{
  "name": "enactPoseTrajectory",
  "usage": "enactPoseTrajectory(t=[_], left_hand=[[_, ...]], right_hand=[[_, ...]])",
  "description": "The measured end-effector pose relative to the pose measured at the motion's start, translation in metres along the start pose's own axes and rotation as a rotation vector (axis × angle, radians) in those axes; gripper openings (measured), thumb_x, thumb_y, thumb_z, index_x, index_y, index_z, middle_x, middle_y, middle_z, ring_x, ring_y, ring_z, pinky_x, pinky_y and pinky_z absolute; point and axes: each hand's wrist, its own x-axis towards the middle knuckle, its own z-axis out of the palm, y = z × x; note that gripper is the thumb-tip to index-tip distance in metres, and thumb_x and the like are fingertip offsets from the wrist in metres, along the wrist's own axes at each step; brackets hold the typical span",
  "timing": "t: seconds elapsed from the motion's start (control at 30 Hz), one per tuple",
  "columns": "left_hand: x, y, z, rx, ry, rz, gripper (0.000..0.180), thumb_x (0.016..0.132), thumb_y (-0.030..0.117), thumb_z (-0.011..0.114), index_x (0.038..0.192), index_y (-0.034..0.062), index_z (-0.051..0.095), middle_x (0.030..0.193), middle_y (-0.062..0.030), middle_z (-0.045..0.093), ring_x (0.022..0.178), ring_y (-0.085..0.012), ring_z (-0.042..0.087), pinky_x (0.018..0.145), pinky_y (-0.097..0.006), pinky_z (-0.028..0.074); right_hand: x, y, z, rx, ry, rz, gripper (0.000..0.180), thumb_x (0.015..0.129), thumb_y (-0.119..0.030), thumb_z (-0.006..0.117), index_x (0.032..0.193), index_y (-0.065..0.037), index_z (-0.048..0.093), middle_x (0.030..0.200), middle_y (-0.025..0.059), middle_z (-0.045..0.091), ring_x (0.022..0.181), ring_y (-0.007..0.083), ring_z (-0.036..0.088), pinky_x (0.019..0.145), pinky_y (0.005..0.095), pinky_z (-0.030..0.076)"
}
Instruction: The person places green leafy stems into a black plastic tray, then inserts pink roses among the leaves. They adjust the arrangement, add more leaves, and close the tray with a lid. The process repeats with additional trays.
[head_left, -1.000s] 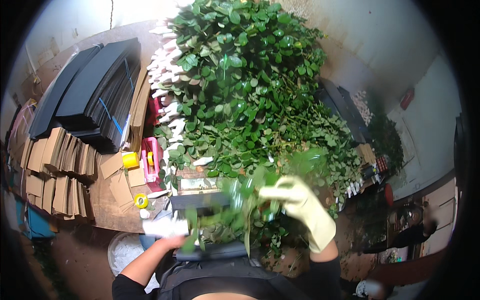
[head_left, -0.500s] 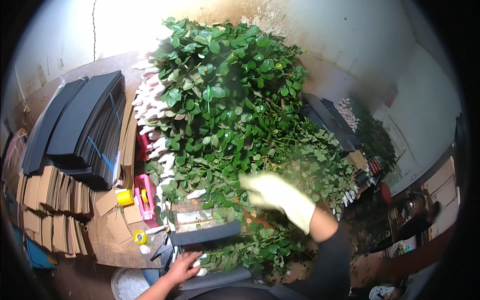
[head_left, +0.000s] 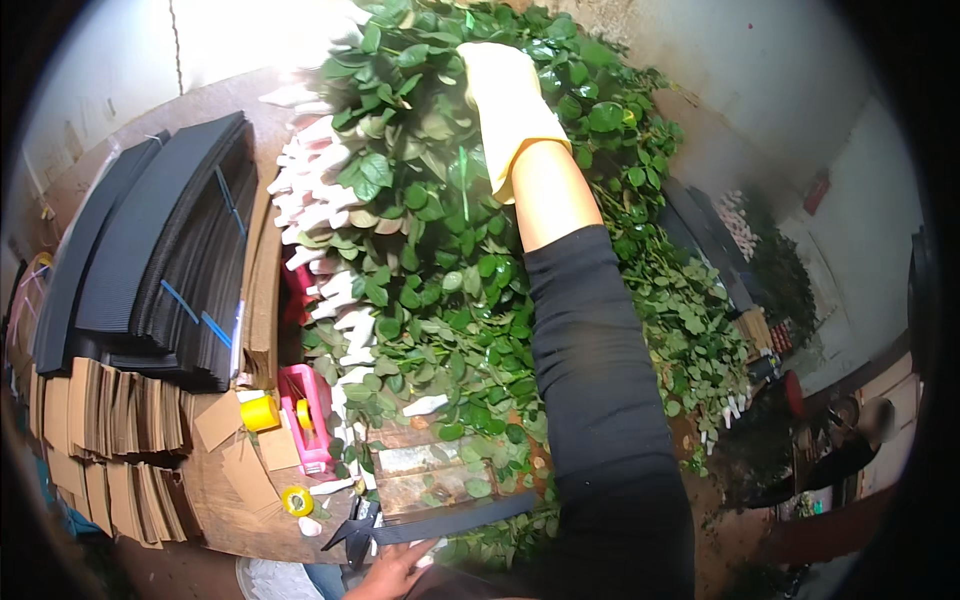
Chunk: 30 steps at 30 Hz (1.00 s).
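A tall heap of leafy rose stems (head_left: 470,290), their flower heads covered in white sleeves (head_left: 315,190), fills the middle of the table. My right hand (head_left: 508,105), in a pale yellow glove, reaches to the upper part of the heap; its fingertips are hidden or blurred against the leaves. Low in the view, my bare left hand (head_left: 398,572) lies by a dark grey corrugated strip (head_left: 460,520), fingers stretched out beside a white-sleeved head. More leafy stems (head_left: 500,543) show just past that strip, partly covered by my right arm.
Stacked dark corrugated sheets (head_left: 165,250) and brown cardboard pieces (head_left: 120,410) stand at left. A pink tape dispenser (head_left: 305,420), a yellow tape roll (head_left: 260,413) and a smaller roll (head_left: 297,501) sit nearby. Another stem pile (head_left: 785,280) is at far right; a person (head_left: 845,455) is behind.
My right hand has moved up and away, from the near edge of the heap to its upper part. My left hand sits slightly lower in the view, which has shifted.
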Motion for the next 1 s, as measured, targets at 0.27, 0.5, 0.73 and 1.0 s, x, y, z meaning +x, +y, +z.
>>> enactPoseTrajectory(t=[0.27, 0.5, 0.73, 1.0], left_hand=[[0.003, 0.029, -0.007, 0.079, 0.099, -0.095, 0.059, 0.087, 0.021, 0.080, 0.142, 0.0140, 0.063, 0.096, -0.0109, 0.061, 0.091, -0.0312, 0.058, 0.083, -0.041, 0.051], [0.014, 0.026, -0.010, 0.035, 0.006, -0.117, 0.062, 0.088, 0.024, 0.076, 0.147, 0.0137, 0.058, 0.109, -0.0163, 0.060, 0.104, -0.0345, 0.058, 0.094, -0.042, 0.050], [0.007, 0.028, -0.007, 0.057, 0.058, -0.063, 0.064, 0.088, 0.018, 0.075, 0.149, 0.0112, 0.055, 0.128, -0.0192, 0.059, 0.109, -0.0356, 0.058, 0.097, -0.040, 0.050], [0.007, 0.035, -0.008, 0.090, 0.062, -0.098, 0.063, 0.089, 0.017, 0.075, 0.148, 0.0121, 0.055, 0.124, -0.0158, 0.059, 0.104, -0.0319, 0.060, 0.092, -0.038, 0.052]], right_hand=[[-0.075, -0.037, -0.056, 0.020, -0.066, -0.213, 0.022, 0.090, -0.020, 0.063, 0.107, -0.013, 0.074, 0.083, 0.0079, 0.074, 0.076, 0.0275, 0.073, 0.066, 0.0431, 0.056], [-0.274, -0.053, -0.014, -0.179, -0.029, -0.062, 0.054, 0.094, -0.018, 0.057, 0.147, -0.024, 0.055, 0.142, 0.0103, 0.059, 0.080, 0.0187, 0.062, 0.059, 0.0361, 0.049], [-0.475, -0.076, -0.084, 0.374, -1.049, -0.225, 0.068, 0.090, -0.027, 0.073, 0.152, -0.017, 0.046, 0.155, 0.0190, 0.048, 0.132, 0.0325, 0.059, 0.107, 0.0411, 0.051], [-0.416, -0.025, -0.120, 0.497, -0.807, 0.099, 0.028, 0.101, -0.026, 0.055, 0.118, -0.014, 0.074, 0.118, 0.0124, 0.075, 0.105, 0.0282, 0.073, 0.089, 0.0394, 0.060]])
